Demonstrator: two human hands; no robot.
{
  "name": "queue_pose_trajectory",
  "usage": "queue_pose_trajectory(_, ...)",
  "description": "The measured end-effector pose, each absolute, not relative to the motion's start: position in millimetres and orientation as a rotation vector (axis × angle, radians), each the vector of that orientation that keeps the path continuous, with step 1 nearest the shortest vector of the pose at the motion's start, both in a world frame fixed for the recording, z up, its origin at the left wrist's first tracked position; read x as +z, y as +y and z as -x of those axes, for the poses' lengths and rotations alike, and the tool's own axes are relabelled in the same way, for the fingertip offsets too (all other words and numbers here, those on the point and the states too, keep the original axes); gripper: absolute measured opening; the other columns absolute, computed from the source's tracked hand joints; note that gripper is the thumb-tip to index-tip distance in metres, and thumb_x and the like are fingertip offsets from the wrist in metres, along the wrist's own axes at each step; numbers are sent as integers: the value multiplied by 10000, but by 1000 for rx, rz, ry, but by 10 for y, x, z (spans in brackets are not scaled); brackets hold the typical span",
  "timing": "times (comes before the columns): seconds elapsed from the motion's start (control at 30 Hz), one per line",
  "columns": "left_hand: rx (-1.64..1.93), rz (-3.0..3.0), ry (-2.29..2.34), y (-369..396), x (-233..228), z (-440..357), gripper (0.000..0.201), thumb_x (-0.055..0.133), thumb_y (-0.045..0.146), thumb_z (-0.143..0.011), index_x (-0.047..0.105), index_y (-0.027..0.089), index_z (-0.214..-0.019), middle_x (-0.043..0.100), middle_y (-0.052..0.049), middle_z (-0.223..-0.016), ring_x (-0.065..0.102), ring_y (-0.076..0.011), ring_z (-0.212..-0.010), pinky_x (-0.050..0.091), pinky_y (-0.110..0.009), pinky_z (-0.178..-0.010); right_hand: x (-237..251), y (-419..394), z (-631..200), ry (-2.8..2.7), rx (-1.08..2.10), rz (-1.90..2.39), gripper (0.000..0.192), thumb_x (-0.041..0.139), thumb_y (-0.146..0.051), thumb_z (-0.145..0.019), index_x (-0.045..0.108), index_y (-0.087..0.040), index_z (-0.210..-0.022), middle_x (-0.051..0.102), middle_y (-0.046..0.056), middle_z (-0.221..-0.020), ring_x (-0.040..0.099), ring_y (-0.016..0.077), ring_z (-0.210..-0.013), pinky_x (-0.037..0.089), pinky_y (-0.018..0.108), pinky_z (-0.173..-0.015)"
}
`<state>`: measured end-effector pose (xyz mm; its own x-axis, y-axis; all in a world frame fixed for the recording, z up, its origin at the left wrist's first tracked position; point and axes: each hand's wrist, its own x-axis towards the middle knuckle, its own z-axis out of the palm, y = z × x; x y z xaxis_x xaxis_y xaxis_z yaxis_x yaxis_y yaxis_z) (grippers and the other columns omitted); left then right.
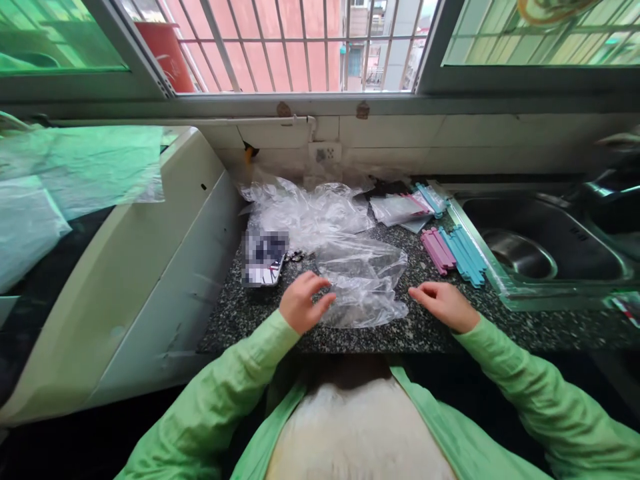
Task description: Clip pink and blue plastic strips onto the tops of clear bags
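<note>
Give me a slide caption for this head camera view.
Both hands, left and right, at a clear plastic bag on a speckled counter.

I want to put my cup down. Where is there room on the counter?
Bare speckled counter lies right of the right hand, before the steel sink. Crowded: clear plastic bags, pink and blue clips.

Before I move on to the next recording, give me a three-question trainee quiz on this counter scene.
1. True or false: the left hand touches the clear plastic bag.
2. Which colours are the clip sticks beside the sink?
3. What lies nearest the right hand: A) the packet, B) the clear plastic bag, C) the wall socket?

Key: 1 true; 2 pink and blue; 3 B.
</note>
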<state>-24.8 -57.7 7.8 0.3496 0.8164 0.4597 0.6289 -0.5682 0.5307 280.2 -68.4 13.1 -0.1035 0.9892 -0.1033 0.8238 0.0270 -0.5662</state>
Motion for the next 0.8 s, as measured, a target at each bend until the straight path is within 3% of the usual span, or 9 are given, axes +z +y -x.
queue_pose_trajectory(0.13, 873, -2881, 1142, -892, -129, 180, 440, 523, 495, -739, 578, 125, -969, 545, -69, -753, 479, -174, -684, 407, -301, -604, 25, -928, -2636, -1964, 696, 1751, 394, 533, -540, -691, 628, -185, -834, 621, 26, -662, 523, 125, -552, 386, 237, -516)
queue_pose_trajectory(0.27, 819, -3127, 1171, -859, -177, 109, 159, 480, 257, -808, 593, 149, -835, 532, -41, -664, 444, -160, -620, 351, -287, -551, -12, -927, -2457, -1945, 746, 1607, 300, 503, -449, -740, 601, -167, -707, 570, 10, -586, 492, 110, -530, 388, 228, -508)
queue_pose_trajectory(0.37, 902, -3069, 1200, -838, -113, 178, 141, 464, 143, -798, 571, 155, -706, 507, -31, -609, 421, -148, -601, 347, -275, -553, 102, -909, -2458, -1960, 739, 1496, 274, 489, -391, -764, 561, -169, -622, 530, -5, -547, 459, 96, -504, 377, 219, -492)
queue_pose_trajectory(0.5, 1032, -2837, 1201, -927, -9, 363, 73, 500, 134, -781, 562, 149, -746, 520, -38, -659, 428, -137, -635, 381, -257, -582, 247, -893, -2607, -1975, 648, 1406, 229, 501, -339, -778, 543, -178, -621, 539, -6, -574, 475, 98, -519, 393, 218, -502)
queue_pose_trajectory(0.63, 1098, -2681, 1211, -1012, 56, 448, 56, 507, 117, -769, 547, 154, -759, 516, -37, -680, 446, -134, -656, 406, -253, -587, 162, -725, -2748, -1969, 215, 1356, 132, 515, -297, -787, 577, -181, -774, 561, 15, -657, 508, 122, -591, 429, 245, -574)
queue_pose_trajectory(0.73, 1127, -2651, 1201, -1033, 85, 449, 56, 510, 109, -760, 543, 155, -762, 519, -39, -682, 453, -134, -656, 414, -254, -580, 26, -506, -2760, -2163, -206, 1302, 235, 552, -283, -764, 594, -172, -968, 584, 65, -789, 527, 171, -725, 425, 293, -663)
queue_pose_trajectory(0.8, 1125, -2666, 1180, -1042, 94, 461, 59, 515, 105, -752, 543, 156, -764, 525, -40, -684, 456, -132, -654, 419, -254, -578, -33, -365, -2727, -2293, -371, 1242, 223, 553, -280, -760, 619, -183, -950, 586, 75, -813, 512, 182, -733, 400, 302, -647)
